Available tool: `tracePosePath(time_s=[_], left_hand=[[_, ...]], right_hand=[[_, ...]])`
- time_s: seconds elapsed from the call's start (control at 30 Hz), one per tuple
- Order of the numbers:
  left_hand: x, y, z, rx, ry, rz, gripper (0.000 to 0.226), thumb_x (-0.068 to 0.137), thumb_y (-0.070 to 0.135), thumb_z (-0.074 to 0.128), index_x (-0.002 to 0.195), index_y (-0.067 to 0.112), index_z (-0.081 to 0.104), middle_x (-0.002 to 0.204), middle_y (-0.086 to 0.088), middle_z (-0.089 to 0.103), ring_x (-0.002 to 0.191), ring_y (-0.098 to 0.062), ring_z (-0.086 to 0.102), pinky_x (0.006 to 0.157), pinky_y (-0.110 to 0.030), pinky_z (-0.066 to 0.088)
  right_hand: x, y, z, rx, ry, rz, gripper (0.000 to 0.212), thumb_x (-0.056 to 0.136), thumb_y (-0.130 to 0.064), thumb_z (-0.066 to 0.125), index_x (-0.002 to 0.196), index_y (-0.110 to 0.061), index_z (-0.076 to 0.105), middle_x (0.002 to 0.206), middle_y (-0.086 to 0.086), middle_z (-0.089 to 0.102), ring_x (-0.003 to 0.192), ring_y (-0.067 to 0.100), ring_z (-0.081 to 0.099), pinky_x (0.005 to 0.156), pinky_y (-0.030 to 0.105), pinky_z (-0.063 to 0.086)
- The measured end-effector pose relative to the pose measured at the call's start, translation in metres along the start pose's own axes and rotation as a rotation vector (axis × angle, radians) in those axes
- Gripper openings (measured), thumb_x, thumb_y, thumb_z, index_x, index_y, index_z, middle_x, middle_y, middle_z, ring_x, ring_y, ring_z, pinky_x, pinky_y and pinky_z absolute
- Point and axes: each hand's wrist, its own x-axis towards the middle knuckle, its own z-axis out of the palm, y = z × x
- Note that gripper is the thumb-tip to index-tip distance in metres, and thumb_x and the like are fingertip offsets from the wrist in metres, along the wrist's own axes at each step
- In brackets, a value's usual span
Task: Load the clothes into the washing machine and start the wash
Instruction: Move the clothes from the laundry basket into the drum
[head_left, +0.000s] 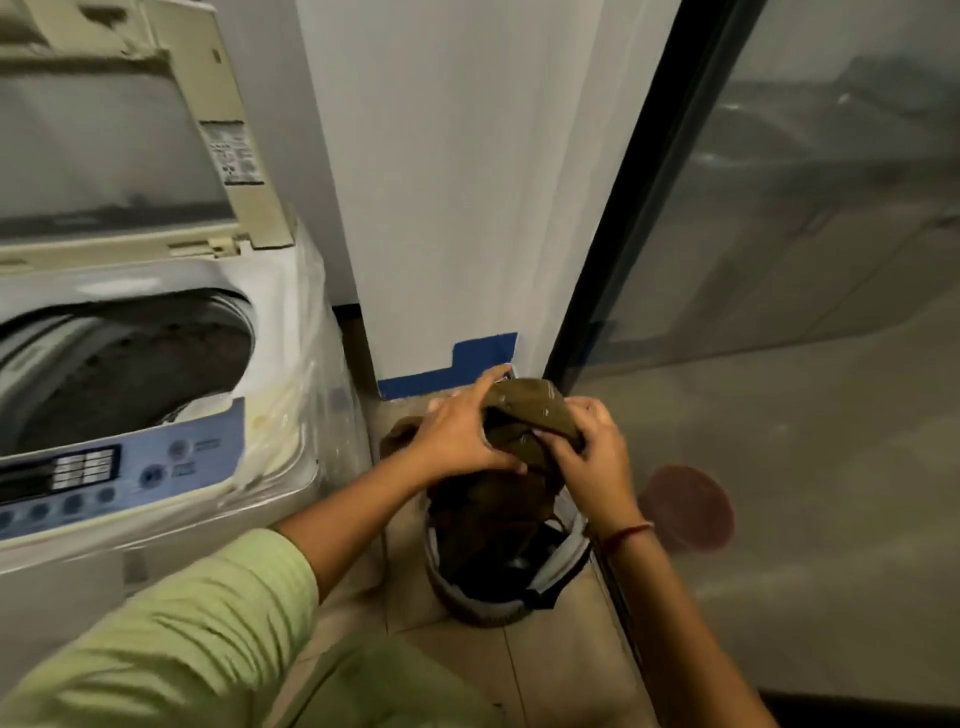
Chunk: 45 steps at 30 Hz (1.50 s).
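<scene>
Both hands are bunched around an olive-brown garment (524, 421), held just above a round laundry basket (566, 566) on the tiled floor (561, 670). The left hand (462, 436) has its grip closed on the cloth's left side, thumb underneath and fingers (483, 387) spread over the top; the right hand (592, 457) pinches the right edge, a red thread bracelet (626, 534) on its wrist. More dark clothes (493, 514) fill the basket beneath. To the left stands the top-loading washing machine (280, 364), its lid (130, 130) raised upright and the drum (130, 374) open, blue control panel (124, 473) at the front edge. A green sleeve (197, 623) covers the left upper arm. Behind the basket rises a white wall (467, 182) with blue tape (447, 371) at its foot; a glass door (805, 312) runs along the right.
</scene>
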Motion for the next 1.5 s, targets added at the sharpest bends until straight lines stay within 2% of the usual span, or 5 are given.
tracePosePath(time_s=[0.33, 0.47, 0.83, 1.27, 1.5], left_hand=[[-0.036, 0.018, -0.125, -0.317, 0.005, 0.275, 0.028, 0.078, 0.022, 0.074, 0.092, 0.041, 0.058, 0.089, 0.024, 0.062, 0.084, 0.015, 0.06, 0.079, -0.004, 0.046], [-0.06, 0.001, -0.183, -0.35, 0.098, 0.355, 0.032, 0.078, 0.016, 0.074, 0.104, 0.031, 0.061, 0.097, 0.01, 0.067, 0.097, -0.003, 0.064, 0.091, -0.02, 0.051], [-0.117, -0.114, -0.305, -0.203, 0.243, 0.286, 0.045, 0.083, 0.014, 0.066, 0.121, 0.031, 0.05, 0.108, 0.009, 0.062, 0.1, 0.001, 0.058, 0.092, -0.021, 0.047], [-0.152, -0.211, -0.464, -0.328, 0.971, 0.209, 0.061, 0.085, 0.008, 0.062, 0.14, 0.009, 0.036, 0.134, -0.005, 0.051, 0.118, -0.009, 0.053, 0.09, -0.008, 0.046], [-0.174, -0.27, -0.428, -0.336, 0.666, 0.055, 0.07, 0.079, 0.004, 0.071, 0.137, 0.024, 0.037, 0.126, 0.003, 0.051, 0.12, -0.013, 0.049, 0.103, -0.026, 0.04]], right_hand=[[-0.005, -0.068, 0.018, 0.436, -0.149, -0.049, 0.072, 0.073, -0.027, 0.076, 0.134, -0.027, 0.039, 0.128, -0.014, 0.051, 0.118, -0.003, 0.051, 0.094, 0.013, 0.045], [-0.006, -0.07, 0.059, 0.249, -0.475, 0.101, 0.083, 0.044, -0.062, 0.083, 0.117, -0.046, 0.047, 0.122, -0.021, 0.055, 0.113, -0.005, 0.054, 0.1, 0.024, 0.044], [0.075, -0.135, 0.156, -0.222, -1.201, 0.561, 0.082, 0.05, -0.041, 0.09, 0.122, -0.023, 0.055, 0.122, 0.001, 0.064, 0.113, 0.025, 0.061, 0.102, 0.048, 0.045], [0.154, -0.35, 0.204, -0.055, 0.168, -0.376, 0.021, 0.078, -0.017, 0.065, 0.098, -0.022, 0.06, 0.09, -0.009, 0.062, 0.081, 0.011, 0.059, 0.068, 0.021, 0.05], [0.145, -0.311, 0.257, -0.059, -0.428, -0.093, 0.078, 0.074, -0.019, 0.077, 0.138, -0.022, 0.033, 0.121, 0.002, 0.051, 0.115, 0.023, 0.052, 0.099, 0.039, 0.048]])
